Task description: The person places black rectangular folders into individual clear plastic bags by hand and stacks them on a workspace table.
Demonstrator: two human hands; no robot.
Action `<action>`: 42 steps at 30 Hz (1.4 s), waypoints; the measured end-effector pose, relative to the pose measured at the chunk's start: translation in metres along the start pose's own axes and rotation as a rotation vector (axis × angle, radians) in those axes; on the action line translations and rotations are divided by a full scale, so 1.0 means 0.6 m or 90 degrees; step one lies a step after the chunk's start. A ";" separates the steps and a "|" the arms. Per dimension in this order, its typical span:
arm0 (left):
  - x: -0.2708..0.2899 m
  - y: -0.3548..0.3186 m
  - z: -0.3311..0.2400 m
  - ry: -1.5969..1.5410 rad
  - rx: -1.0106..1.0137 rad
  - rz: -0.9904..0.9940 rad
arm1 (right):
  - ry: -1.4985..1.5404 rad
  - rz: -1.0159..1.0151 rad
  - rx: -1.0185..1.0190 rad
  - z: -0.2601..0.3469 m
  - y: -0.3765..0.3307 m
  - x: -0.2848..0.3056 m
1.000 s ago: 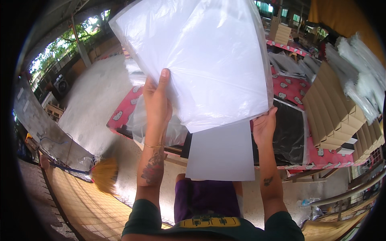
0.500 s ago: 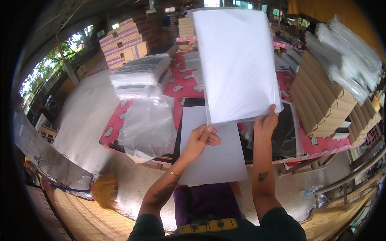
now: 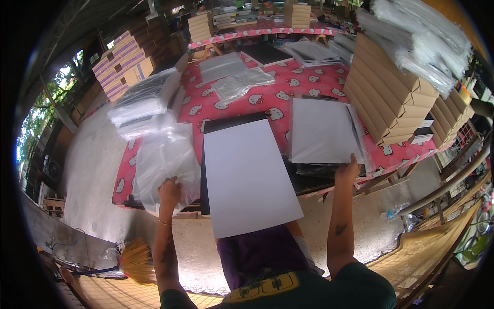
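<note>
My right hand pinches the near right corner of a white sheet in a clear plastic sleeve, which lies on a dark stack at the right of the table. At the left, my left hand has its fingers curled on the near part of a pile of clear plastic sleeves; whether it grips one or several is hard to make out. Between my hands a bare white sheet lies over a black board, its near end jutting past the table edge above my lap.
A pink patterned cloth covers the table. Sleeved stacks stand at the far left; brown folded cartons topped with plastic bundles rise at the right. Farther off lie loose sleeves and a black board. A broom is at lower left.
The sleeved white sheet, held up before me earlier, now lies on the right stack, my right hand still at its corner. My left hand has moved left to the empty sleeves.
</note>
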State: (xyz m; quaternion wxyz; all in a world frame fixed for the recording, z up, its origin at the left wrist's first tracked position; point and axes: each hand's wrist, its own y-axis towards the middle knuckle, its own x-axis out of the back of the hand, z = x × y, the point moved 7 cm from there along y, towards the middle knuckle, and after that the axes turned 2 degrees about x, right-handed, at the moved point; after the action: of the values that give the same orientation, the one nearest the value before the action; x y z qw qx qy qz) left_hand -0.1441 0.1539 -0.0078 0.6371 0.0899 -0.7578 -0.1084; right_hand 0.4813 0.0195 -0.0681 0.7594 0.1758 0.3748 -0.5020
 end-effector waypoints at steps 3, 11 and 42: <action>0.002 0.012 0.028 -0.064 0.091 0.022 | -0.097 -0.009 0.063 0.044 -0.010 0.014; 0.034 -0.008 0.076 -0.127 -0.034 -0.218 | -0.347 0.264 0.187 0.077 -0.151 -0.125; 0.248 0.002 0.278 -0.519 0.366 -0.622 | -0.029 0.402 -0.295 -0.026 -0.190 -0.284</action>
State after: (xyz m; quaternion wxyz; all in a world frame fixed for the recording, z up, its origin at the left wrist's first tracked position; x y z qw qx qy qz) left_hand -0.3342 0.1224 0.1060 0.1310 0.5377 -0.8078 -0.2028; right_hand 0.3370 0.0874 0.0615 0.9041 0.0951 0.3890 -0.1490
